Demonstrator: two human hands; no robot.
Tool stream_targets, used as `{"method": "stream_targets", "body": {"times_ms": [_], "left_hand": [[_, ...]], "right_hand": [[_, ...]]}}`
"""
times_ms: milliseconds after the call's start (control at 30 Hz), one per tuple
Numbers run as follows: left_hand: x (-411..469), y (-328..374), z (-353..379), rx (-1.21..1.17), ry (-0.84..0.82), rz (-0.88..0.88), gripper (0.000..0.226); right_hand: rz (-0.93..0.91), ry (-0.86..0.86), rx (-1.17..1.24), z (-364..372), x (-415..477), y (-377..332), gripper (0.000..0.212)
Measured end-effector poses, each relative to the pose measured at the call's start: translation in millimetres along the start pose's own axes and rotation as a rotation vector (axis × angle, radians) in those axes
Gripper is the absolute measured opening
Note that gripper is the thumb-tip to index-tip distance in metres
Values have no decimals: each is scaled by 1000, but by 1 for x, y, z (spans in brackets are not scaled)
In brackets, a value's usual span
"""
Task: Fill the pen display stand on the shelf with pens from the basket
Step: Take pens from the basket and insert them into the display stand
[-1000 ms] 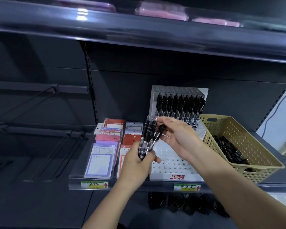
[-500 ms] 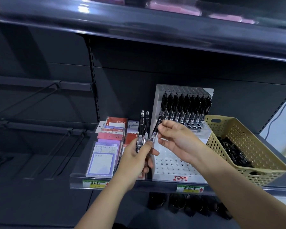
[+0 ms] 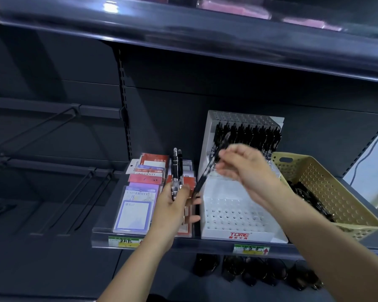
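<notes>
A white stepped pen display stand [image 3: 234, 212] marked TOME sits on the shelf; its back row holds several black pens [image 3: 247, 134], its lower rows show empty holes. My left hand [image 3: 172, 205] grips two black pens [image 3: 176, 171] upright, just left of the stand. My right hand [image 3: 247, 171] pinches one black pen [image 3: 210, 168], tilted, over the stand's middle rows. A beige perforated basket [image 3: 327, 186] with black pens [image 3: 303, 195] stands right of the stand.
Packaged notepads and cards [image 3: 138, 205] lie in a clear tray left of the stand. The shelf's front lip [image 3: 183, 243] carries price labels. An upper shelf [image 3: 183, 38] overhangs. Bare metal hooks [image 3: 74, 192] stick out at left. Dark items [image 3: 255, 273] hang below.
My right hand has drawn one pen away from the bundle and moved it right and up, over the stand. My left hand now keeps two pens and has sunk slightly.
</notes>
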State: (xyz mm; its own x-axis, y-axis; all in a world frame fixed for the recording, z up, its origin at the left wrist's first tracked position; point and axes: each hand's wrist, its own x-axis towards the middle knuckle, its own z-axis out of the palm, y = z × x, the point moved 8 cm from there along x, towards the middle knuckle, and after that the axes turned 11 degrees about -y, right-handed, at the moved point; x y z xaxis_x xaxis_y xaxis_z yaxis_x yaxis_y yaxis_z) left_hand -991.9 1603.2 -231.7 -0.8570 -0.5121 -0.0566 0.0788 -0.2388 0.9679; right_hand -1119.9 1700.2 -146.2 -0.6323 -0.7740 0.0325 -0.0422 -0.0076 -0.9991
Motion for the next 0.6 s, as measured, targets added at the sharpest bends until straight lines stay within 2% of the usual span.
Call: {"method": "stream_targets", "body": {"times_ms": [133,200,333,467,600], "left_hand": [[2,-2,-15,53,107,-2,15],[3,-2,-18,120,126,9,20],[4,1,-22,224,143,39,33],[2,6,-25,216,133,76,18],[3,8,-29,202,139,112,14]], "right_hand": [[-157,274,-204,-37,13,-43,2],[-207,346,-295,-43,20,-52,7],[-227,372,-464,-36,32,-52,5],[-257,394,-541,-33,38,-50,5],[-236,391,-560,-32,43,-41,6]]}}
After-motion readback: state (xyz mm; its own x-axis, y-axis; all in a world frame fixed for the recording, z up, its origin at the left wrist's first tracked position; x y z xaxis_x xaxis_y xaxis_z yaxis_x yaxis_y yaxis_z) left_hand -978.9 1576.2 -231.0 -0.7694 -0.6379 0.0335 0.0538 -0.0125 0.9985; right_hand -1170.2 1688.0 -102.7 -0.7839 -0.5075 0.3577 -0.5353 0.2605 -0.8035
